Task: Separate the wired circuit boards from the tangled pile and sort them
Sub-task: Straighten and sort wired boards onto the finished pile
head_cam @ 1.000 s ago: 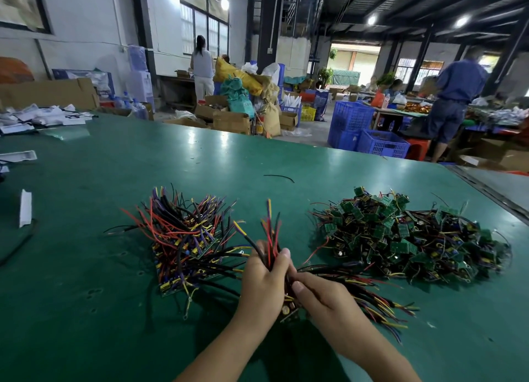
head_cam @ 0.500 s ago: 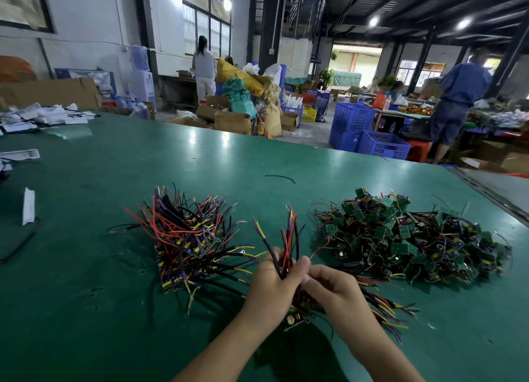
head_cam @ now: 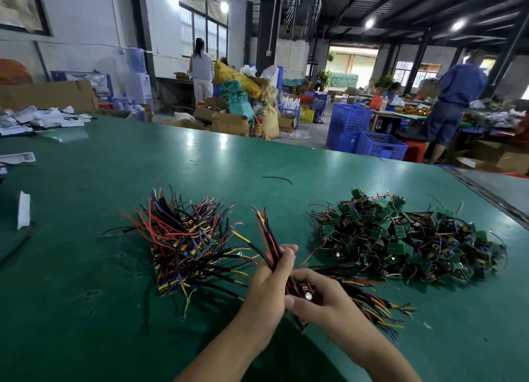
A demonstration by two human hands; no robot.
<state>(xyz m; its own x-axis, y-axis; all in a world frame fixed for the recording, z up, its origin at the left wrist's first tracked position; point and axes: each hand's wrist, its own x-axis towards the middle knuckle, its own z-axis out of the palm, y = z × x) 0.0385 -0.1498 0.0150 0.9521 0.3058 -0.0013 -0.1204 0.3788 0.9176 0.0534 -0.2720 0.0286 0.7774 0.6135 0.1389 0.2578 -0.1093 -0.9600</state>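
The left hand (head_cam: 270, 278) is low in the middle of the green surface (head_cam: 100, 324), its fingers (head_cam: 287, 254) curled round a bunch of wires (head_cam: 264, 230) whose red, black and yellow ends fan out toward eleven o'clock. The right hand (head_cam: 322, 300) touches it from the four o'clock side, with its fingers wrapped round the small circuit board (head_cam: 305, 288) at the foot of that bunch. A round silver part shows on the board. At ten o'clock from the hands, close by, lies a laid-out heap (head_cam: 183, 238) of boards with their long wires roughly aligned. At two o'clock, a little apart, sits the tangled pile (head_cam: 400, 238) of green boards and thin wires. More wired boards (head_cam: 372, 304) trail from under the right hand toward four o'clock. A loose black wire (head_cam: 277, 178) lies alone at twelve o'clock.
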